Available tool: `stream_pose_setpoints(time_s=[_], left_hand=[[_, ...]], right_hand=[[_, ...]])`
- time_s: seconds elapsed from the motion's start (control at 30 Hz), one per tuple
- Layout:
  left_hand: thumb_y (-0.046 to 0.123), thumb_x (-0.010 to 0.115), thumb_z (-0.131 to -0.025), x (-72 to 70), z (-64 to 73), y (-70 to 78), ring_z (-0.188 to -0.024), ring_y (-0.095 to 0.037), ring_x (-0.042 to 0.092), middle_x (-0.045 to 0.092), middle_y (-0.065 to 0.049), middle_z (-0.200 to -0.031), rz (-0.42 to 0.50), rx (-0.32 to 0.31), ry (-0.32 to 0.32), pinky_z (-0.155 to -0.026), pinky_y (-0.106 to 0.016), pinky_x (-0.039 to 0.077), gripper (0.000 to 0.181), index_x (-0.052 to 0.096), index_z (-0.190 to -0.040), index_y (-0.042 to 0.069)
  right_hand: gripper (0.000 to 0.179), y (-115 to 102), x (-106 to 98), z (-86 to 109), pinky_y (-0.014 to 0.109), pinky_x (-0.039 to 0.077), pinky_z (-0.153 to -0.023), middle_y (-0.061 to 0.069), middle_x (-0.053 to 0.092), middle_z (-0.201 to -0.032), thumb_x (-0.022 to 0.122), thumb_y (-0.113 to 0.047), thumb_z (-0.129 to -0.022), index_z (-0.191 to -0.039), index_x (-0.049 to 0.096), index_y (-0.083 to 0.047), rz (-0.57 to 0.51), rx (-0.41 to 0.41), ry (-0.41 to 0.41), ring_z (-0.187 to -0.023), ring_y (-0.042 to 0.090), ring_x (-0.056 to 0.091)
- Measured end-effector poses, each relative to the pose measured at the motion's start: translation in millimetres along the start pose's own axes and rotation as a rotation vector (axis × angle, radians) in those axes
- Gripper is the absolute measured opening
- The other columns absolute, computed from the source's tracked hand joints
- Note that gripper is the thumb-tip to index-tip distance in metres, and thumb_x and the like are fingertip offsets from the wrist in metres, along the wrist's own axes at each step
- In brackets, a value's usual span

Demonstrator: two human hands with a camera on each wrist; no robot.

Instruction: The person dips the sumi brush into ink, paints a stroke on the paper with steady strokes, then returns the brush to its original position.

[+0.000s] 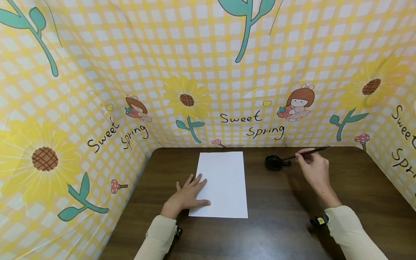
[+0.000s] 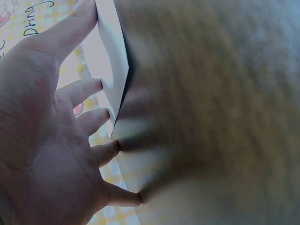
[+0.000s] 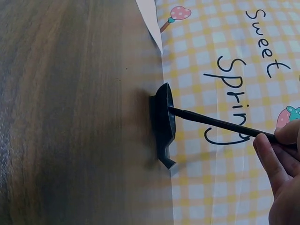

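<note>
A blank white sheet of paper lies on the dark wooden table. My left hand rests at its left edge with fingers spread; the thumb and some fingertips touch the sheet while the others reach the wood. Over the table's right side, my right hand pinches a dark, slim brush between thumb and fingers. The brush slants down to a small black dish with a short spout-like handle. Its lower end is inside the dish, so the tip is hidden by the rim.
The table meets a yellow checked cloth with printed flowers and lettering, which rises behind it and at both sides. The dish stands near the back edge, to the right of the paper. Each wrist wears a black strapped device.
</note>
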State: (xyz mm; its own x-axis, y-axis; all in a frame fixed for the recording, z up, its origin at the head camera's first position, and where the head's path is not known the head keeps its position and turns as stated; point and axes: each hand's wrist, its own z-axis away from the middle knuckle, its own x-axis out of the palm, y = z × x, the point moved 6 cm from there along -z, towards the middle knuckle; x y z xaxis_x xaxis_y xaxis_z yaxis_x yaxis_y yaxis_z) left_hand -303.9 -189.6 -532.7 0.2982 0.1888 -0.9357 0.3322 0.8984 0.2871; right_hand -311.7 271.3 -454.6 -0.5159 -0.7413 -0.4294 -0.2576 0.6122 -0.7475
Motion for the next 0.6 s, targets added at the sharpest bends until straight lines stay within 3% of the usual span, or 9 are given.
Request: stream_pose_setpoints(time_s=[0.6], left_hand=[[0.070, 0.069, -0.093, -2.4, 0.2, 3.2, -0.166, -0.045, 0.010, 0.019, -0.007, -0.180, 0.005, 0.001, 0.001, -0.113, -0.092, 0.008, 0.094, 0.036, -0.168, 0.024]], right_hand=[[0.015, 7, -12, -1.0, 0.001, 0.049, -0.071, 0.020, 0.078, -0.098, 0.072, -0.012, -0.102, -0.106, 0.074, 0.003, -0.050, 0.020, 0.071, -0.077, -0.024, 0.060]])
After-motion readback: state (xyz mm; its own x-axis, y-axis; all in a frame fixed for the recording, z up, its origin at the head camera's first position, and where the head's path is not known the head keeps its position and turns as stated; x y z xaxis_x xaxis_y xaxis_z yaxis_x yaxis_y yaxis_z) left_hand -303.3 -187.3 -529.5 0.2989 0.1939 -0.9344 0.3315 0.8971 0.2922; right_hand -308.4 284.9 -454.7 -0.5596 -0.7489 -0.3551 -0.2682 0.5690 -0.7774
